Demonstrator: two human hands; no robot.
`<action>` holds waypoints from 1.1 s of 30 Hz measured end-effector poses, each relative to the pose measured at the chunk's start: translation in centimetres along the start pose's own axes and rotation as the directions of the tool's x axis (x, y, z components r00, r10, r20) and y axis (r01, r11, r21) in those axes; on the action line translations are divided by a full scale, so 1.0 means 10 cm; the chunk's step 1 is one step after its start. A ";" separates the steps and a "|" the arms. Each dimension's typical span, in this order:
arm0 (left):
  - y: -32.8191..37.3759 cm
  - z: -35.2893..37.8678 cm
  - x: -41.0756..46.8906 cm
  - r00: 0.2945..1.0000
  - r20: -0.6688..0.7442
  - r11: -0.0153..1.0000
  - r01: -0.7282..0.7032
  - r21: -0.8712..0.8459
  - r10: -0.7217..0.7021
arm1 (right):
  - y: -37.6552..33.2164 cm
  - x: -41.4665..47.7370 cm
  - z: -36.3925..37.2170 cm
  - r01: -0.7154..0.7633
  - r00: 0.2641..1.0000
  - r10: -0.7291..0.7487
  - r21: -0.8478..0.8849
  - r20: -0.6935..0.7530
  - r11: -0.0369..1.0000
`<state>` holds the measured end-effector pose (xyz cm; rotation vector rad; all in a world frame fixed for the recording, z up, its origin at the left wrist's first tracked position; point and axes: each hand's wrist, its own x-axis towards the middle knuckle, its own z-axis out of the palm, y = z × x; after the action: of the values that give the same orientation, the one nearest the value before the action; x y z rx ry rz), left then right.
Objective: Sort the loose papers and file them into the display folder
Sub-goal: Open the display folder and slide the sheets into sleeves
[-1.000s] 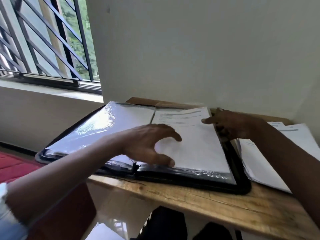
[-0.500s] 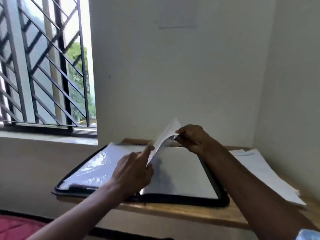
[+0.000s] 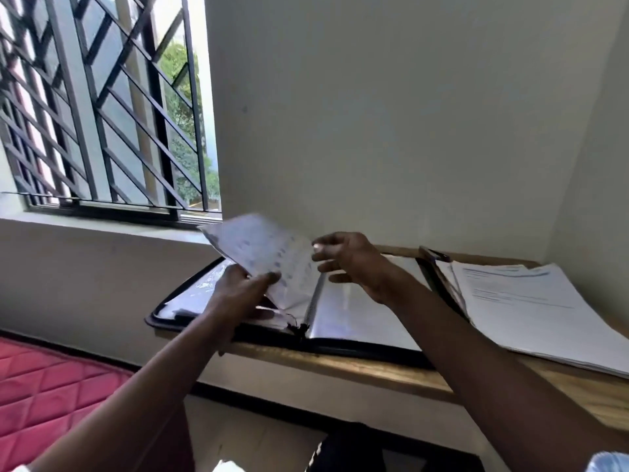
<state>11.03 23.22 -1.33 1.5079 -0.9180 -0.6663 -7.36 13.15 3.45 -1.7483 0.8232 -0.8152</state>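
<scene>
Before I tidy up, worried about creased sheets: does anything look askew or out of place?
The loose paper stack right of the display folder is fanned unevenly, its sheets offset. The page gripped by the left hand curls, lifted off the folder. Nothing looks torn or spilled.

Black-edged folder (image 3: 357, 349), red quilted mattress (image 3: 51, 396)

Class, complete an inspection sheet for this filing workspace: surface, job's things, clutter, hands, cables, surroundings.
Surface: wooden table, set against the wall.
Job's things: display folder lies open; one page raised above it; stack of loose papers to its right.
Clutter: small dark object at the folder's far right corner, unidentifiable.
Hands: left hand pinches the raised page; right hand beside its edge, grip unclear.
Cables: nothing seen.
Surroundings: barred window and red quilted mattress at left.
</scene>
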 end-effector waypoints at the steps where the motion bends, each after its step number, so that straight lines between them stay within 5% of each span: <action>1: 0.00 -0.04 -0.01 1.000 0.007 0.999 0.003 -0.051 -0.003 | 0.11 0.02 0.03 0.018 1.000 -0.016 -0.102 0.026 0.995; 4: -0.08 -0.14 0.01 0.997 0.047 0.962 0.075 -0.262 -0.065 | 0.35 0.07 0.15 0.123 0.988 -0.080 -0.349 0.135 0.929; 6: -0.20 -0.18 0.09 0.996 -0.086 0.948 -0.003 -0.318 -0.025 | 0.41 0.05 0.25 0.205 0.969 -0.117 -0.443 0.218 0.873; 8: -0.23 -0.25 0.11 0.908 -0.397 0.985 -0.166 -0.044 0.135 | 0.44 -0.02 0.34 0.271 0.950 -0.135 -0.533 0.281 0.801; 10: -0.24 -0.31 0.02 0.735 -0.516 0.891 -0.286 0.352 0.440 | 0.46 -0.07 0.37 0.324 0.935 -0.136 -0.629 0.328 0.707; 12: -0.27 -0.34 -0.05 0.586 -0.366 0.615 -0.306 0.726 0.723 | 0.45 -0.09 0.35 0.348 0.927 -0.141 -0.663 0.347 0.662; 13: -0.27 -0.35 -0.05 0.573 -0.216 0.468 -0.338 0.816 0.790 | 0.44 -0.09 0.33 0.352 0.927 -0.145 -0.663 0.347 0.661; 14: -0.25 -0.36 -0.04 0.618 -0.053 0.389 -0.424 0.818 0.785 | 0.43 -0.09 0.32 0.351 0.928 -0.151 -0.663 0.340 0.661; 16: -0.19 -0.33 -0.07 0.783 0.213 0.453 -0.532 0.716 0.584 | 0.47 -0.08 0.30 0.362 0.927 -0.179 -0.657 0.331 0.661; 18: -0.17 -0.26 -0.09 0.835 0.363 0.437 -0.532 0.725 0.414 | 0.51 -0.11 0.30 0.381 0.920 -0.198 -0.661 0.338 0.646; 24: -0.11 -0.20 -0.01 0.852 0.411 0.540 -0.523 0.659 0.325 | 0.56 -0.12 0.34 0.443 0.896 -0.282 -0.701 0.342 0.558; 33: -0.11 -0.18 -0.01 0.826 0.466 0.537 -0.562 0.630 0.318 | 0.63 -0.10 0.35 0.422 0.906 -0.289 -0.616 0.308 0.666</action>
<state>12.71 24.26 -2.14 1.7789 -1.9243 -0.0898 -5.94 13.99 -3.65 -2.6662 0.6927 -0.6140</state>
